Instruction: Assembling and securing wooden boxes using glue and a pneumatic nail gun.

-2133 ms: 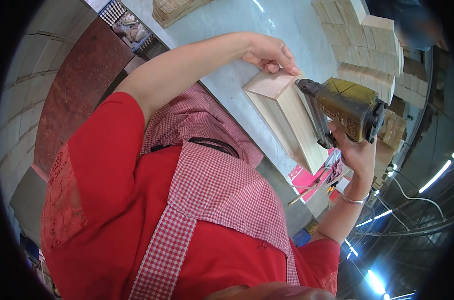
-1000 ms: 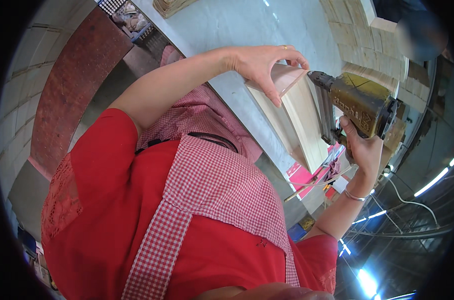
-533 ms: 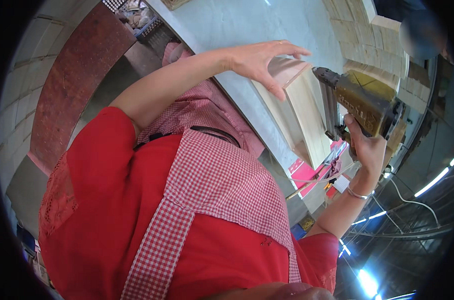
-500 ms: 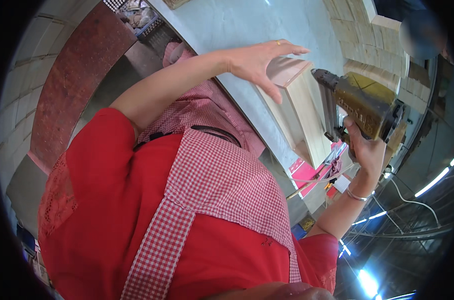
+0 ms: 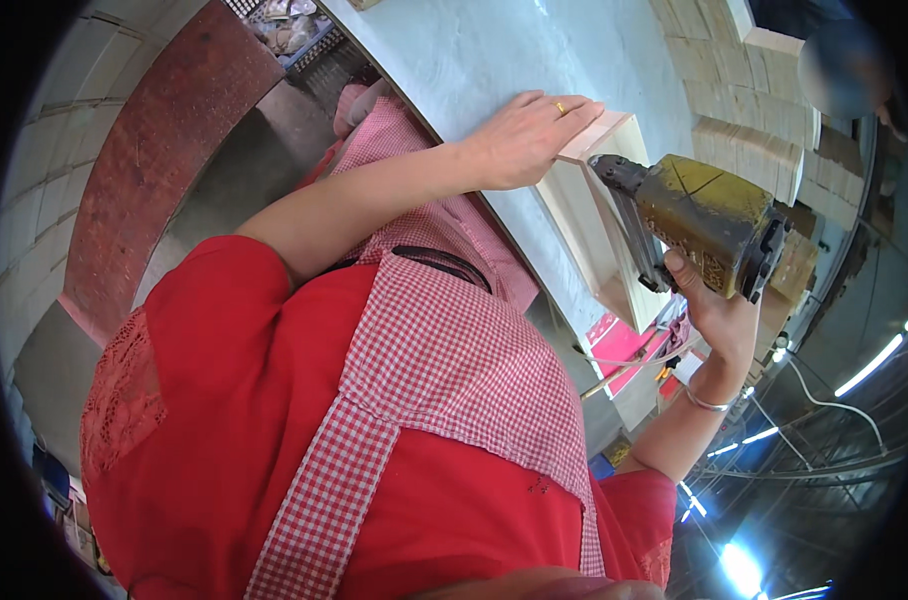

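A long, pale, open wooden box (image 5: 612, 250) is touched at one end by the left hand (image 5: 530, 140), its grip unclear. A scuffed yellow nail gun (image 5: 707, 212) is clasped in the right hand (image 5: 722, 318).

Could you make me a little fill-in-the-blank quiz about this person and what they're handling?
The person's ____ hand grips the yellow power tool.
The other hand touches an open box made of ____.
The shirt under the checked apron is ____.

Missing words: right; wood; red.
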Tool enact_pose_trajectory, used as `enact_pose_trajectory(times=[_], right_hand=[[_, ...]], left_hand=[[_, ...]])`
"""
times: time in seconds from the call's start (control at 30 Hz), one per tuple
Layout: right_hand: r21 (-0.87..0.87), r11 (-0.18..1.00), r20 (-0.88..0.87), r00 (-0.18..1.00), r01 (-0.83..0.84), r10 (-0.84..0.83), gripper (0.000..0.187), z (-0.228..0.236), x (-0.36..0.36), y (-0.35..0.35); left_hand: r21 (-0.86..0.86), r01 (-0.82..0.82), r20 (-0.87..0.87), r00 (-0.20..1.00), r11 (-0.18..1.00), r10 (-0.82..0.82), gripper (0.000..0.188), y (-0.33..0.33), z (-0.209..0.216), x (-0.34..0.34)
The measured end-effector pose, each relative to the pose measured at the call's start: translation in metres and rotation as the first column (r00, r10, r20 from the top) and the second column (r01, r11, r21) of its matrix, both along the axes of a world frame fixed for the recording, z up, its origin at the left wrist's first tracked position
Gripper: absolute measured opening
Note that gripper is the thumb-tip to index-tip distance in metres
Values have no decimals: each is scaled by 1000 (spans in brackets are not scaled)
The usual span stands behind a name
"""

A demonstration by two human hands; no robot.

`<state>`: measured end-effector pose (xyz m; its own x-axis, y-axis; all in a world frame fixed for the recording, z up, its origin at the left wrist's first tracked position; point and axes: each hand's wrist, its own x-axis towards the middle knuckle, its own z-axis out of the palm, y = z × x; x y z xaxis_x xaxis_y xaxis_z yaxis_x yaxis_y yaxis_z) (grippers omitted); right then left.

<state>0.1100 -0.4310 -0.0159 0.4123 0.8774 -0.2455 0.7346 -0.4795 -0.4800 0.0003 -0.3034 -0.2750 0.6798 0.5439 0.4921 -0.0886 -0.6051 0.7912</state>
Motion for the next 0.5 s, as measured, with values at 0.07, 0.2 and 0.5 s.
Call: enact_pose_trajectory(times=[0.07, 0.2, 0.5], right_hand=[[18, 1000, -3, 1000, 1, -1, 41, 0, 0, 0], [14, 1000, -8, 1000, 22, -22, 39, -1, 1, -1], [-66, 998, 50, 999, 13, -10, 40, 3, 7, 0]], left_hand=[[-2, 1, -2, 1000, 1000, -1, 67, 0, 0, 0], [1, -3, -6, 1000, 1000, 3, 67, -2, 0, 1], [0, -8, 38, 999, 1000, 8, 64, 3, 0, 2]])
